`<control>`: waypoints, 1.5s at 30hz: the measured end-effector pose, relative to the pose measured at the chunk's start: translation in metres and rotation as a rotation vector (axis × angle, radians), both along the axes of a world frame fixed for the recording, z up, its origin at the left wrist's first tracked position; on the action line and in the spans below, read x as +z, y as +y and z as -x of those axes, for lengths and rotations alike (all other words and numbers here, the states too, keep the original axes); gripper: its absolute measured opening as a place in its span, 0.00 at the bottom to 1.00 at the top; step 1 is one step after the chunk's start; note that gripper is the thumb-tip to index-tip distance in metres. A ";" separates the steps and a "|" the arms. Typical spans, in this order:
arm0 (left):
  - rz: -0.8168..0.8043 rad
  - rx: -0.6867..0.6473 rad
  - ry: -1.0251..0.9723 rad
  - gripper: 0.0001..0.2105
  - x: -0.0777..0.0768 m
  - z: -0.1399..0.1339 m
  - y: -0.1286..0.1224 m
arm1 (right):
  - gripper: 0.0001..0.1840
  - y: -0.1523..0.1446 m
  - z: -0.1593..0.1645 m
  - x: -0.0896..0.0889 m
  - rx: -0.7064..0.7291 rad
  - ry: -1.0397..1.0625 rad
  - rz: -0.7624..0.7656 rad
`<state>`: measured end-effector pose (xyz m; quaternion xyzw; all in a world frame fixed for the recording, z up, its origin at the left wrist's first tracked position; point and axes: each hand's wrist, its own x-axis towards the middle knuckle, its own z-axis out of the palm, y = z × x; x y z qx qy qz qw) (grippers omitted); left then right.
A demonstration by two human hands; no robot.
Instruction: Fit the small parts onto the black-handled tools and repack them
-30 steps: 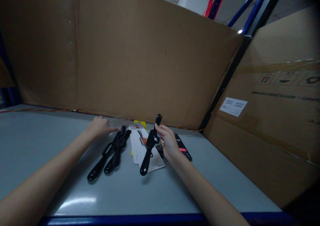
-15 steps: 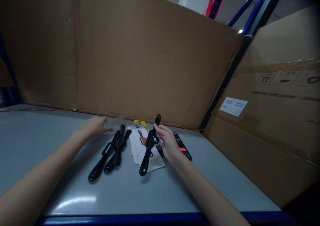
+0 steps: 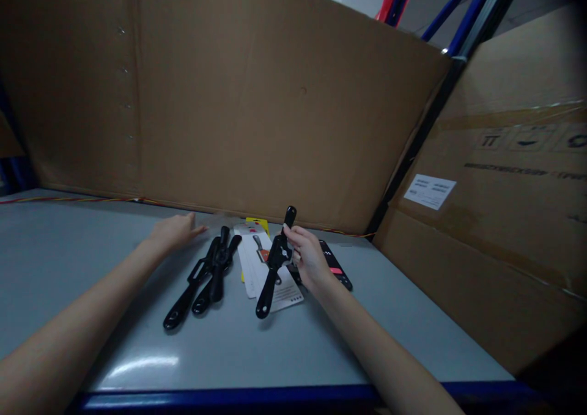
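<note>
My right hand [image 3: 309, 256] is closed around a black spokeshave [image 3: 277, 257], holding it above the table by its middle and upper handle. The tool is tilted, its lower handle reaching down to the left. My left hand [image 3: 177, 233] reaches over the table with thumb and fingers apart. Near its fingertips lies some clear plastic [image 3: 220, 220], faint and hard to make out; I cannot tell if they touch. Just right of and below my left hand, several more black spokeshaves [image 3: 215, 271] lie in an overlapping pile.
White printed cards [image 3: 252, 274] lie partly behind the held spokeshave, with a yellow piece [image 3: 259, 224] at their back. A phone [image 3: 337, 265] lies behind my right hand. Cardboard [image 3: 257, 109] walls the back; a large carton [image 3: 499, 219] stands right. Thin wires [image 3: 92, 199] run along the back edge.
My left hand has shifted slightly, and less of the clear plastic shows beside it. The right hand keeps the spokeshave in nearly the same place. The view has tipped a little.
</note>
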<state>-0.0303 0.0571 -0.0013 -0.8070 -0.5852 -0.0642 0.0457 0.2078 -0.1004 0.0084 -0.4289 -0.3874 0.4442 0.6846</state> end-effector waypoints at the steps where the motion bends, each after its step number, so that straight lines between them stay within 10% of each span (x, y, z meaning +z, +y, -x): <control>1: 0.000 -0.007 -0.004 0.32 -0.001 0.000 0.000 | 0.17 0.000 0.000 0.000 0.002 0.001 0.001; 9: -0.247 -0.164 -0.402 0.32 0.020 -0.017 -0.035 | 0.16 0.003 -0.001 -0.002 0.060 -0.028 0.020; 15: 0.863 -0.598 -0.977 0.22 0.027 -0.071 -0.109 | 0.17 0.002 0.001 -0.004 0.115 -0.032 -0.022; 19: 1.101 -0.658 -1.127 0.20 0.013 -0.087 -0.123 | 0.19 0.004 0.001 -0.005 0.161 -0.101 -0.046; 27: 0.880 -0.540 -1.107 0.16 0.006 -0.081 -0.106 | 0.17 0.001 -0.012 -0.004 -0.398 -1.035 -0.150; 33: 0.737 -0.555 -0.960 0.12 0.001 -0.080 -0.105 | 0.06 -0.006 -0.006 -0.005 0.043 -1.511 -0.236; 45: 0.379 -0.705 -0.686 0.08 0.004 -0.077 -0.121 | 0.05 -0.006 0.000 -0.011 -0.101 -1.713 -0.212</control>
